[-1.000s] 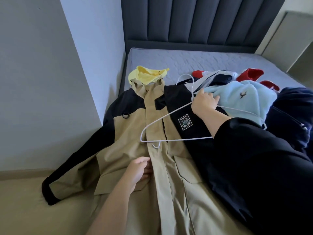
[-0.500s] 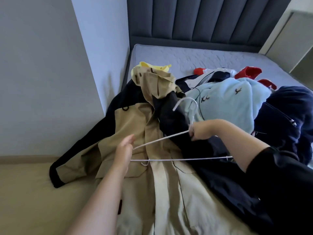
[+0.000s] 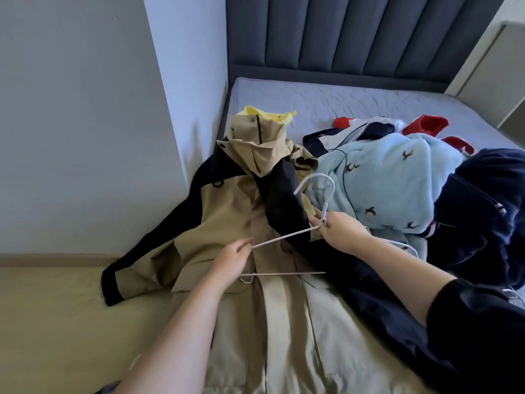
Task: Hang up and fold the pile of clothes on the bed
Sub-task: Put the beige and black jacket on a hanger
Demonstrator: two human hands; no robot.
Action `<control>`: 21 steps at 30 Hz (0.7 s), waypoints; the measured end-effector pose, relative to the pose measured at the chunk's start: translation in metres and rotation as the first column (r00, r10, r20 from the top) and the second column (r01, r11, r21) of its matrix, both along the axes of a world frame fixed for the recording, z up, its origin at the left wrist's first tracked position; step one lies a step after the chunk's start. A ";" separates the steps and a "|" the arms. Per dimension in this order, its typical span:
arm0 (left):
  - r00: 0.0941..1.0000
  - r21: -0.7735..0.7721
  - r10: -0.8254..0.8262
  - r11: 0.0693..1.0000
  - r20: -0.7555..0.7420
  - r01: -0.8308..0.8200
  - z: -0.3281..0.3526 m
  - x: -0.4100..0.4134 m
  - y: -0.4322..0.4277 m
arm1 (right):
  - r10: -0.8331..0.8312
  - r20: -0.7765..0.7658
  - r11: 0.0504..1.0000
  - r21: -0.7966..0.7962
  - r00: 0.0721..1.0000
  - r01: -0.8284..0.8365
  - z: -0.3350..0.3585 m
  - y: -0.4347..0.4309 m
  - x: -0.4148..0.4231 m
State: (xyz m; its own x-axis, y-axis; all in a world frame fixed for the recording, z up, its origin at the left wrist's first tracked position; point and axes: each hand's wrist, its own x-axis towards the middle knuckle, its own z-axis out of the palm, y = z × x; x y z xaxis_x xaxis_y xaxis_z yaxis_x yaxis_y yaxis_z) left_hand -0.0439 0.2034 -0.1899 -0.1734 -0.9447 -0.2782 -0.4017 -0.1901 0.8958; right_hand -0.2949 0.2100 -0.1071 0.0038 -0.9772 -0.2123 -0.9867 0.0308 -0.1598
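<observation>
- Hanger [image 3: 284, 237], pinched at its neck by the right hand [image 3: 339, 233] and gripped at its 9 o'clock corner by the left hand [image 3: 231, 258], looked liable to snag the tan-and-black jacket [image 3: 216, 223] lying beneath it on the bed [image 3: 341, 100].
- Fleece [image 3: 392, 177] heaped at 2 o'clock might have caught the hook [image 3: 315, 180] if it swung.

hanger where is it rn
Head view, centre: the white hanger sits over the tan jacket, its neck pinched by the right hand, left hand at its other end.
</observation>
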 end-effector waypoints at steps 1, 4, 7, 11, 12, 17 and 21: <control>1.000 -0.005 0.019 1.000 -0.002 -0.019 -0.001 0.000 0.000 | -0.046 0.017 0.996 -0.072 0.999 0.047 -0.001 -0.005 0.005; 0.988 -0.016 0.155 0.988 0.007 -0.154 -0.002 0.003 -0.002 | -0.102 -0.002 0.974 -0.205 0.995 0.099 0.002 -0.028 0.025; 0.953 0.006 0.302 0.953 0.003 -0.302 -0.003 0.010 -0.006 | -0.111 -0.070 0.971 -0.221 0.991 0.093 0.006 -0.053 0.046; 0.917 0.007 0.399 0.917 -0.006 -0.399 -0.001 0.015 -0.010 | -0.124 -0.073 0.957 -0.271 0.990 0.100 0.011 -0.078 0.061; 0.906 -0.010 0.423 0.906 0.016 -0.423 -0.001 0.016 -0.011 | -0.122 -0.075 0.953 -0.287 0.990 0.096 0.013 -0.083 0.064; 0.842 -0.189 0.537 0.832 0.042 -0.521 0.005 0.021 -0.023 | -0.084 -0.021 0.966 -0.248 0.996 0.076 0.024 -0.111 0.078; 0.877 -0.016 0.477 0.878 -0.061 -0.479 0.002 0.024 -0.032 | -0.116 0.064 0.990 -0.069 0.991 0.120 0.026 -0.122 0.088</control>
State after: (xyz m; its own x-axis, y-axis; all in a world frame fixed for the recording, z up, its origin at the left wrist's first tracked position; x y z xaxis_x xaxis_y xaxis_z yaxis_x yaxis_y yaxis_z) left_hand -0.0198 0.1718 -0.1878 0.2878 -0.9241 -0.2516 -0.2197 -0.3194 0.9218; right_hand -0.2069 0.0883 -0.0812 -0.1019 -0.9843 -0.1442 -0.9653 0.1329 -0.2247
